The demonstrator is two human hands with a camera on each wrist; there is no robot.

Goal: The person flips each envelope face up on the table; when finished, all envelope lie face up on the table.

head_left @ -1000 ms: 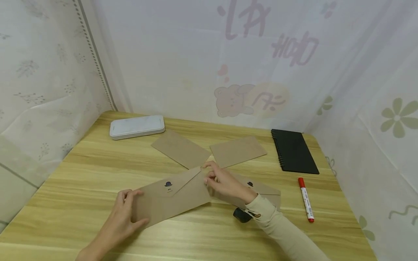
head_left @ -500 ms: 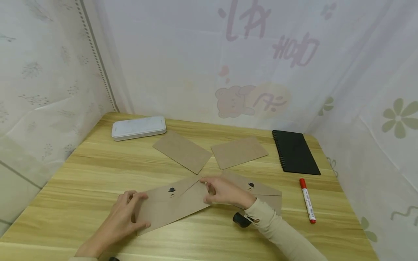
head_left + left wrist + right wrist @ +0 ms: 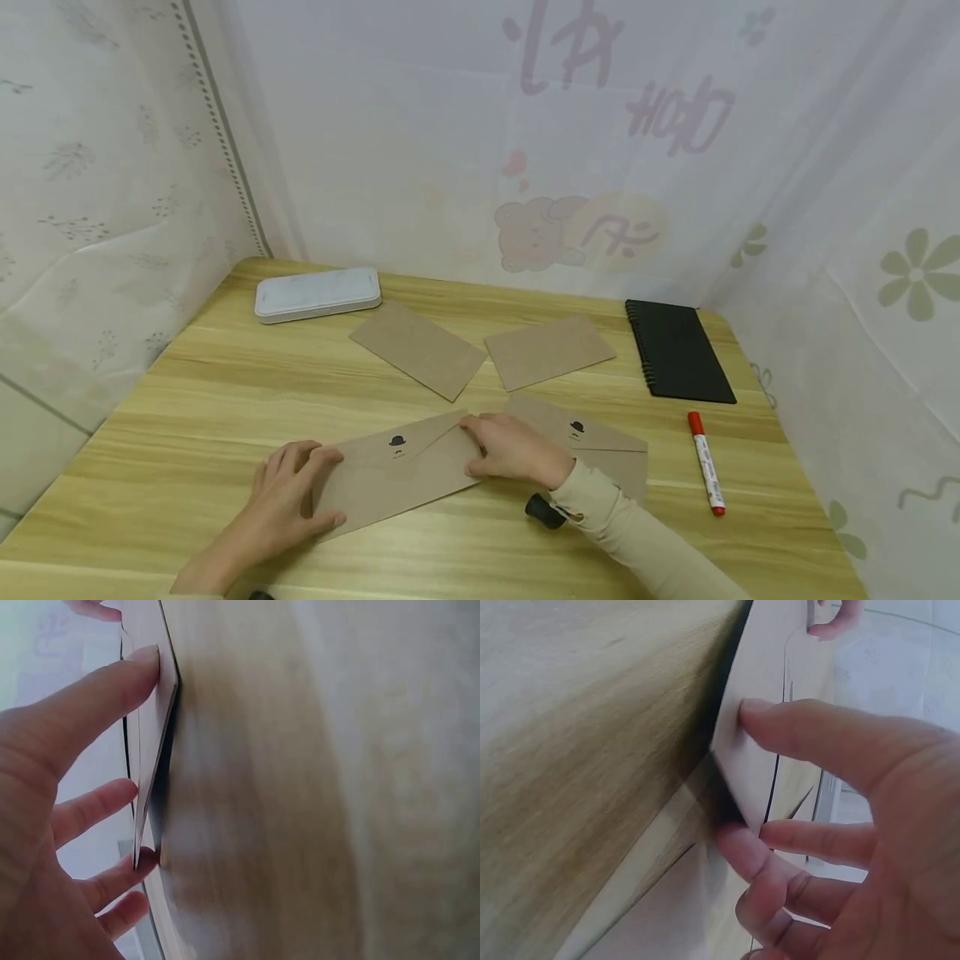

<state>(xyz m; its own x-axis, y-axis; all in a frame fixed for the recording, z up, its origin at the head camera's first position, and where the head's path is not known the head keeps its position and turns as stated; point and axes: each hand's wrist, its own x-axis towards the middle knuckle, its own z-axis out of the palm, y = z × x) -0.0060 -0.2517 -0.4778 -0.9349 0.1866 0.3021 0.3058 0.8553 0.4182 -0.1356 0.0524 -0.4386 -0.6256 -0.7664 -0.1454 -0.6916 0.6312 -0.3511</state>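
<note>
A brown paper envelope (image 3: 390, 479), printed with a small black hat and moustache, lies with its flap folded down in front of the person. My left hand (image 3: 281, 496) holds its left end, the thumb (image 3: 131, 675) on the paper and fingers along the edges; one fingertip shows beneath the end in the left wrist view. At the right end, my right hand (image 3: 521, 454) grips the corner near the flap's edge. Its thumb (image 3: 769, 724) presses the face while other fingers sit at and under the edge. A second printed envelope (image 3: 618, 471) lies partly behind the right hand.
Two plain brown paper rectangles (image 3: 420, 350) lie farther back on the wooden table (image 3: 225, 383). Behind them at left is a white case (image 3: 318, 294). To the right are a black spiral notebook (image 3: 678, 354) and a red-capped marker (image 3: 707, 467). Patterned curtains surround the table.
The right hand has come down toward the person with the envelope's right end, which now sits apart from the back left rectangle. The left hand keeps its hold at the left end.
</note>
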